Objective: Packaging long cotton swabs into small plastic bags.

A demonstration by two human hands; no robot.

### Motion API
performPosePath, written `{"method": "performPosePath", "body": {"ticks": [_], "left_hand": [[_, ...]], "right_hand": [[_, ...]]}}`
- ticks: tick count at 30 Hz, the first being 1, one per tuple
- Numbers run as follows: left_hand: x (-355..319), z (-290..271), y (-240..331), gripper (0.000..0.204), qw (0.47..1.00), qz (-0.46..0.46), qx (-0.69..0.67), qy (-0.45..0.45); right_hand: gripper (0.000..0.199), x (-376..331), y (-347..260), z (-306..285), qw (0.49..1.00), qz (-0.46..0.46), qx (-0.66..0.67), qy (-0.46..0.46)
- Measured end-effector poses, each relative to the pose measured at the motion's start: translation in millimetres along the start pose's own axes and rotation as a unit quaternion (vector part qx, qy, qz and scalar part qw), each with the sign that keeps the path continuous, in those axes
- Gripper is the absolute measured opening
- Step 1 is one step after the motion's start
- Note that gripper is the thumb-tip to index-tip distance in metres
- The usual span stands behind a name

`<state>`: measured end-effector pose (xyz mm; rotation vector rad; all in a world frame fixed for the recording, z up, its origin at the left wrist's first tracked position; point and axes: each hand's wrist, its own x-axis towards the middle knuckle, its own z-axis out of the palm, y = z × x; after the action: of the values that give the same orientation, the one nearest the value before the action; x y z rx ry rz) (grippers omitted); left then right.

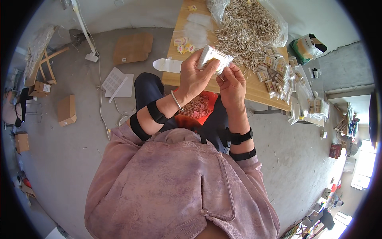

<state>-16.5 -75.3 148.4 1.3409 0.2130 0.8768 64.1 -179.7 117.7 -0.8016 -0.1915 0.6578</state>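
Both my hands are raised over the near edge of the wooden table. My left hand (194,75) is wrapped round one side of a small clear packet of cotton swabs (213,56), its thumb pressed on the front. White swab tips line up inside, with a yellow patch partly under the thumb. At the packet's right end, my right hand (233,84) pinches the clear plastic between thumb and fingers. Behind the packet lies a large heap of loose wooden-stick swabs (244,34) on plastic sheeting.
Small yellow-and-white cards (183,44) and clear bags (197,26) lie on the table's left. Several filled packets (276,73) pile up at its right edge. A red container of swabs (202,108) is between my knees. Flattened cardboard (132,47) lies on the floor.
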Motion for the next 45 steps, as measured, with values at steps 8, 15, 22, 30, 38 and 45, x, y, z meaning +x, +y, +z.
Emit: {"method": "performPosePath", "body": {"ticks": [8,15,22,30,38,45], "left_hand": [[6,-5,-3,0.021,0.997,-0.048,-0.045,0.030],[7,-13,-5,0.020,0.982,-0.132,-0.134,0.028],[8,-22,-10,0.022,0.957,-0.187,-0.219,0.024],[8,-28,-15,0.021,0.948,-0.209,-0.238,0.028],[9,-33,-22,0.021,0.919,-0.247,-0.305,0.028],[8,-33,-29,0.017,0.898,-0.265,-0.350,0.006]], "right_hand": [[0.014,-3,-10,0,0.999,0.027,0.004,-0.027],[0.013,-5,-10,-1,0.999,0.008,-0.045,-0.025],[0.013,-7,-14,6,0.996,0.037,-0.072,-0.021],[0.013,-5,-12,7,0.988,0.042,-0.147,-0.018],[0.011,-6,-12,13,0.987,0.047,-0.152,-0.034],[0.011,-8,-13,15,0.987,0.054,-0.143,-0.046]]}}
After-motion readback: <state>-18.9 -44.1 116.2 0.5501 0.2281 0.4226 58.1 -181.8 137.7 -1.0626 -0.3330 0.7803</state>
